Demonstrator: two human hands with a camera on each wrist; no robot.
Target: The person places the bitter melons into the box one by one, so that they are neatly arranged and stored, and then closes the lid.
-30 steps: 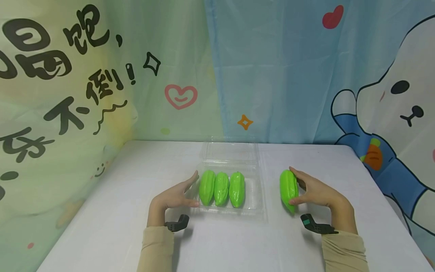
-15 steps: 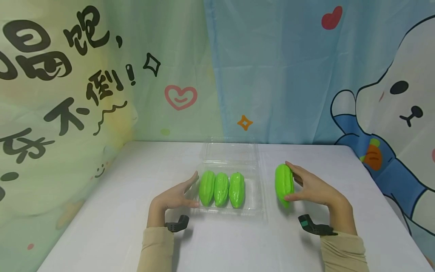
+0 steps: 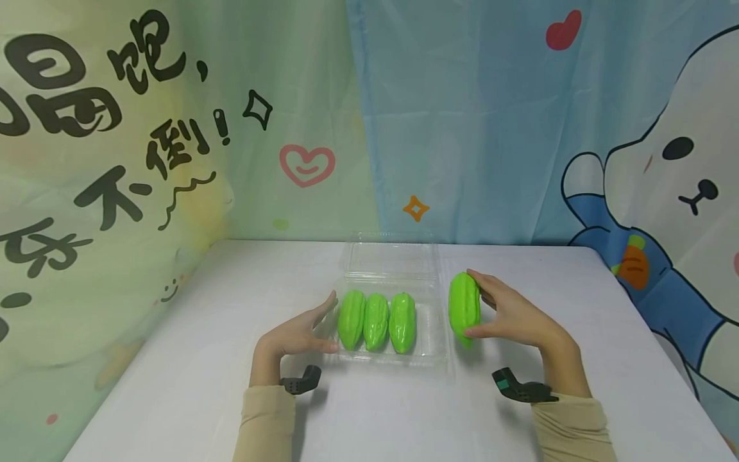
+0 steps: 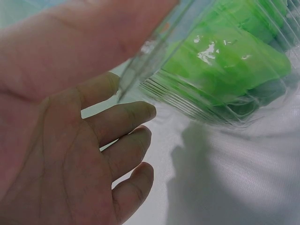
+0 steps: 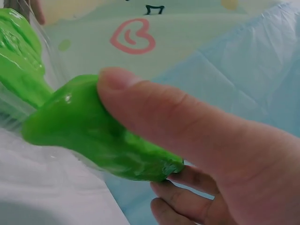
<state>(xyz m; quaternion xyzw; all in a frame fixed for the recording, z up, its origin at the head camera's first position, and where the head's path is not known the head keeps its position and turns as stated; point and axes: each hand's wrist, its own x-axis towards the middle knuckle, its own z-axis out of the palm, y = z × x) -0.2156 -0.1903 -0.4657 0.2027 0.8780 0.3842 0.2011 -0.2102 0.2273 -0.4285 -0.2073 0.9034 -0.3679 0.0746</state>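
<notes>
My right hand [image 3: 516,314] pinches a glossy green star fruit [image 3: 464,301] between thumb and fingers, just right of the clear plastic box [image 3: 430,324]. In the right wrist view the thumb lies across the held star fruit [image 5: 89,133], its pointed end toward the box. Three more star fruits, the left one [image 3: 351,319], the middle one [image 3: 376,322] and the right one [image 3: 402,323], lie side by side in the box. My left hand [image 3: 296,330] rests against the box's left side, fingers spread and loosely bent, fingertips at the clear rim [image 4: 154,54].
The box's clear lid [image 3: 392,260] is folded back toward the far table edge. A white cloth covers the table [image 3: 404,410]. Behind it hangs a printed curtain [image 3: 462,128]. Each wrist wears a black camera band, the left band [image 3: 301,380] and the right band [image 3: 522,388].
My right hand has carried the star fruit leftward and slightly away from me, toward the box's right side. The left hand, the box and its three star fruits have stayed put.
</notes>
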